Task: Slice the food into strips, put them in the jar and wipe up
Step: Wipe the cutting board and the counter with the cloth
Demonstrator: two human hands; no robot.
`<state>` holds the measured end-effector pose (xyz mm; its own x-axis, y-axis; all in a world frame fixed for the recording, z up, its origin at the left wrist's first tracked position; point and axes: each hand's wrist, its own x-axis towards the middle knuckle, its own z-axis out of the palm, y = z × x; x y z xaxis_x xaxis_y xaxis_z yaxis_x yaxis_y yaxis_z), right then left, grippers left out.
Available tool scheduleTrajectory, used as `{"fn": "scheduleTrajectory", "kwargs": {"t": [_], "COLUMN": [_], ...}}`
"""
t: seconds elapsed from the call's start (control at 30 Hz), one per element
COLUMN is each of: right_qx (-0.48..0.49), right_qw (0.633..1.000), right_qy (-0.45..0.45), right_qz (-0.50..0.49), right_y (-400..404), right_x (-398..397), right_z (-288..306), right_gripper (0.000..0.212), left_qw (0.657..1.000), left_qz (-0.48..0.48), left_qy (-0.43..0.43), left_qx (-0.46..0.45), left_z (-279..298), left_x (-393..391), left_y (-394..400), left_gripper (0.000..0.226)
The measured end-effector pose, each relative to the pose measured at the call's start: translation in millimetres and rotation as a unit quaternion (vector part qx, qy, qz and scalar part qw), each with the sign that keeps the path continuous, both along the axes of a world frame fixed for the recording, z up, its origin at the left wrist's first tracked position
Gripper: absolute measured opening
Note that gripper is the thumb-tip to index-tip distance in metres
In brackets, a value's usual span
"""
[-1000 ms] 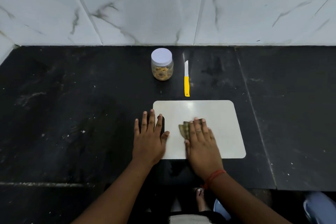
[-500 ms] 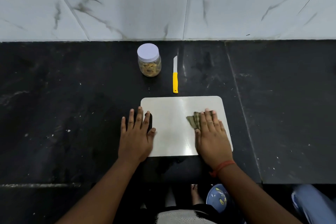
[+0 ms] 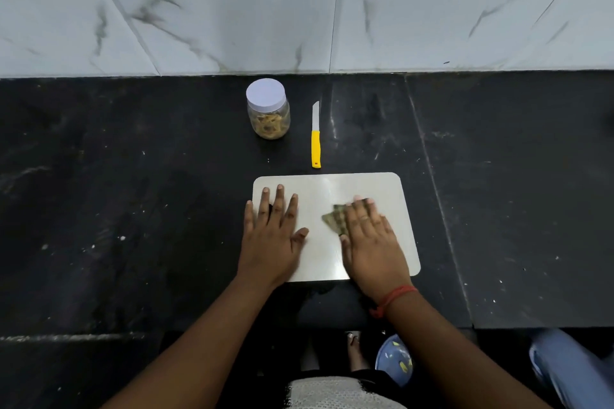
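Head view: left hand (image 3: 270,241) lies flat, fingers straight, on the left edge of the pale cutting board (image 3: 392,196) on the black desk (image 3: 133,209). Right hand (image 3: 372,242), its grip flat and wide, presses a greenish cloth (image 3: 334,221) on the board. Behind stand the lidded jar (image 3: 268,109) holding strips and, beside it, the yellow-handled knife (image 3: 315,139).

cloth (image 3: 335,221) mostly under right hand (image 3: 368,242), blurred fingers (image 3: 360,206)
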<state>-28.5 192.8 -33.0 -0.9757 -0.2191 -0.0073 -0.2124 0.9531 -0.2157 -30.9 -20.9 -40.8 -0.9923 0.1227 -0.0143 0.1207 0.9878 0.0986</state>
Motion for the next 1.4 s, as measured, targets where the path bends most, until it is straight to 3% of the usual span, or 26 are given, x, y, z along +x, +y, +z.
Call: {"fn": "scheduleTrajectory", "kwargs": {"t": [0.07, 0.17, 0.2, 0.3, 0.33, 0.47, 0.57, 0.6, 0.7, 0.73, 0.83, 0.87, 1.0, 1.13, 1.27, 1.3, 1.4], "right_qx": [-0.003, 0.036, 0.037, 0.017, 0.013, 0.031, 0.01, 0.009, 0.034, 0.031, 0.009, 0.013, 0.029, -0.003, 0.018, 0.012, -0.029], "right_qw": [0.998, 0.992, 0.99, 0.997, 0.995, 0.995, 0.997, 0.995, 0.997, 0.995, 0.995, 0.993, 0.992, 0.997, 0.986, 0.989, 0.998], "right_qy": [-0.004, 0.02, 0.021, 0.005, 0.005, 0.018, 0.01, 0.005, 0.017, 0.016, 0.005, 0.008, 0.023, 0.012, 0.029, 0.03, 0.005], "right_qz": [-0.064, 0.123, 0.131, -0.077, -0.1, 0.093, -0.078, -0.095, 0.074, 0.088, -0.101, -0.115, 0.121, -0.074, 0.165, 0.146, -0.053], "right_y": [-7.5, -6.5, 5.5, 31.1, 28.3, 24.4, 41.5, 39.8, 37.8, 44.8, 60.9, 52.6, 25.1, 15.3, -23.1, -22.1, -31.1], "right_x": [2.6, 17.4, 12.1, -0.5, 2.8, 14.4, 0.4, 1.4, 15.1, 12.0, -2.7, -1.1, 12.6, -13.8, -9.3, -20.6, -44.3], "right_z": [1.1, -2.6, -2.5, 1.4, 1.2, 0.5, 2.3, 1.5, -0.8, 0.6, 3.4, 2.9, 0.3, 1.8, -2.9, -2.4, 1.0], "right_gripper": [0.059, 0.058, 0.058, 0.058, 0.058, 0.057, 0.057, 0.057, 0.058, 0.058, 0.058, 0.059, 0.058, 0.057, 0.057, 0.056, 0.057], "left_qw": [1.0, 1.0, 1.0, 1.0, 1.0, 1.0, 1.0, 1.0, 1.0, 1.0, 0.999, 0.999, 0.999, 0.999, 0.998, 0.998, 0.999], "left_qz": [-0.011, -0.019, -0.018, -0.012, -0.01, -0.014, -0.009, -0.009, -0.013, -0.012, -0.009, -0.007, -0.009, -0.008, -0.011, -0.009, -0.005], "left_qy": [-0.004, -0.008, -0.007, 0.003, 0.005, 0.005, 0.004, 0.004, 0.002, 0.003, 0.005, 0.005, 0.003, 0.013, 0.02, 0.022, 0.023], "left_qx": [0.003, 0.01, 0.012, 0.021, 0.022, 0.02, 0.022, 0.023, 0.027, 0.026, 0.032, 0.033, 0.031, 0.045, 0.054, 0.056, 0.048], "left_z": [-2.6, -9.6, -10.7, -10.7, -11.2, -11.6, -11.3, -11.2, -11.2, -11.1, -11.1, -11.4, -10.8, -10.6, -14.5, -14.7, -11.1], "left_x": [-2.0, -0.2, -0.1, -0.5, -0.5, 0.2, -0.4, -0.1, -1.0, -0.4, -0.3, 0.0, 0.5, 0.8, 0.6, 0.5, 0.9], "left_y": [8.8, 9.0, 8.4, 8.1, 8.6, 7.4, 7.7, 8.3, 8.7, 7.2, 8.9, 8.8, 7.4, 8.7, 5.4, 5.1, 7.4], "left_gripper": [0.069, 0.071, 0.07, 0.068, 0.068, 0.068, 0.067, 0.067, 0.067, 0.067, 0.067, 0.067, 0.067, 0.066, 0.067, 0.068, 0.07]}}
